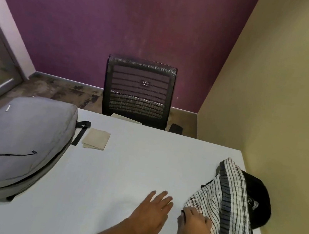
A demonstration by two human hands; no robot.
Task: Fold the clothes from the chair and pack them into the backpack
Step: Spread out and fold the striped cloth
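Both hands sit near the striped cloth [225, 201] at the bench [132, 164] edge: the right hand [196, 223] pinches its near corner, the left hand [152, 210] lies flat and released beside it, and the cloth's long axis runs away from them.

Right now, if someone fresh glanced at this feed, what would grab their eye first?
Probably the striped garment bunched at the table's right edge, with the right hand gripping its near corner and the open left hand flat on the white table beside it. Next, the big grey backpack lying at the table's left end. Behind it all, the black mesh chair stands against the purple wall.
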